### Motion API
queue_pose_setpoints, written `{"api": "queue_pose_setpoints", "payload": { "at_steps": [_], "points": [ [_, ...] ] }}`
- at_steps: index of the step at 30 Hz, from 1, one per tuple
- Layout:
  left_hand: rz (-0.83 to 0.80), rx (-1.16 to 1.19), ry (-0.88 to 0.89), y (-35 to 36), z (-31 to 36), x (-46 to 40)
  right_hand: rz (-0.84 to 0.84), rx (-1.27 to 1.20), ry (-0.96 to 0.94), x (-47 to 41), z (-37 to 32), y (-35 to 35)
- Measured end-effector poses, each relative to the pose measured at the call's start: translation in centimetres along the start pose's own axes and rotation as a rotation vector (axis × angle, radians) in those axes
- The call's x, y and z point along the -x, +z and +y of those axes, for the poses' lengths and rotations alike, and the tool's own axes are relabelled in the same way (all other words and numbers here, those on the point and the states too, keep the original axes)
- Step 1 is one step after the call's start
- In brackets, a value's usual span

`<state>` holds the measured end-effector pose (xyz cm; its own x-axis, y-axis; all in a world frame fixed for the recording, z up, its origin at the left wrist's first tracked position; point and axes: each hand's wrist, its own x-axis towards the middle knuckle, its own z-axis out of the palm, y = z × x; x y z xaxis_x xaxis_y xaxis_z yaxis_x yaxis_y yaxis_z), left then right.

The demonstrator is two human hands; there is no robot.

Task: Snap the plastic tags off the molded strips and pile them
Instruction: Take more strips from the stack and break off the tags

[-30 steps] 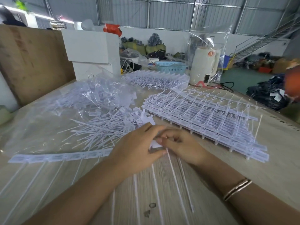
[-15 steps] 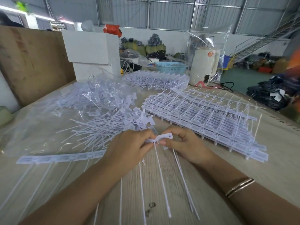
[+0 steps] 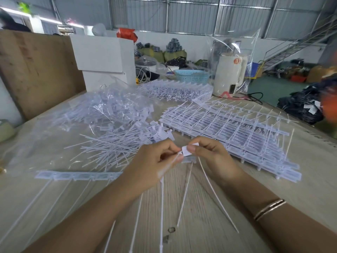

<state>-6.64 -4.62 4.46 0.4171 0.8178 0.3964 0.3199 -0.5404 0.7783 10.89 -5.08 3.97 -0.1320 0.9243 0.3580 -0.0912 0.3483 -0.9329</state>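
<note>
arms: both bare, no sleeves
left hand [image 3: 155,165]: bare, no rings seen
right hand [image 3: 211,157]: bare
bangles [image 3: 269,209]: 2 thin gold-tone, on right wrist, approx 4 o'clock

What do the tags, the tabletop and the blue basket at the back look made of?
Tags: thin white moulded plastic, matte, with long flexible tails. Tabletop: pale wood-grain surface, likely laminate; streaked grain shows. Blue basket: light blue plastic with perforated walls.
</note>
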Motion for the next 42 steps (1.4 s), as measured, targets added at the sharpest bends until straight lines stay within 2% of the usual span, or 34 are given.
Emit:
{"api": "queue_pose_setpoints", "payload": {
  "at_steps": [4,5,9,12,14,18,21,24,26,31,36,42],
  "points": [
    [0.005,0.107,-0.04,-0.3,-0.2,0.1,0.167,-0.338,0.084,0.0,-1.0,-1.2],
    [0.021,0.092,-0.043,-0.5,-0.5,0.2,0.195,-0.309,0.113,0.1,-1.0,-1.9],
    [0.085,-0.254,0.1,-0.7,-1.1,0.4,0.147,0.583,0.196,0.1,0.5,-2.5],
    [0.094,-0.403,0.154,-0.4,-1.1,0.4,0.168,0.901,0.139,-0.3,1.5,-1.7],
    [0.096,-0.438,0.137,-0.4,-1.1,0.4,0.147,0.986,0.114,-0.4,2.0,-1.8],
    [0.029,-0.555,0.094,-0.3,-0.8,0.0,0.158,0.947,0.12,-0.4,2.4,-1.9],
    [-0.009,-0.637,0.14,-0.3,0.1,-0.7,0.219,0.82,-0.003,-0.2,1.6,-1.1],
    [-0.044,-0.711,0.211,0.0,1.0,-1.8,0.068,0.676,-0.062,0.3,0.9,0.0],
    [-0.071,-0.72,0.23,0.2,1.4,-2.6,0.008,0.592,-0.024,0.3,1.0,0.4],
    [-0.151,-0.491,0.15,-0.3,0.6,-2.5,0.118,0.175,0.189,0.2,0.8,-0.7],
    [-0.131,-0.493,0.108,-0.9,-0.9,-0.6,0.147,0.347,0.254,0.5,0.6,-1.4],
    [0.007,-0.662,0.218,-0.6,-0.7,-0.2,-0.061,0.425,0.096,1.1,-0.4,-0.6]
  ]
}}
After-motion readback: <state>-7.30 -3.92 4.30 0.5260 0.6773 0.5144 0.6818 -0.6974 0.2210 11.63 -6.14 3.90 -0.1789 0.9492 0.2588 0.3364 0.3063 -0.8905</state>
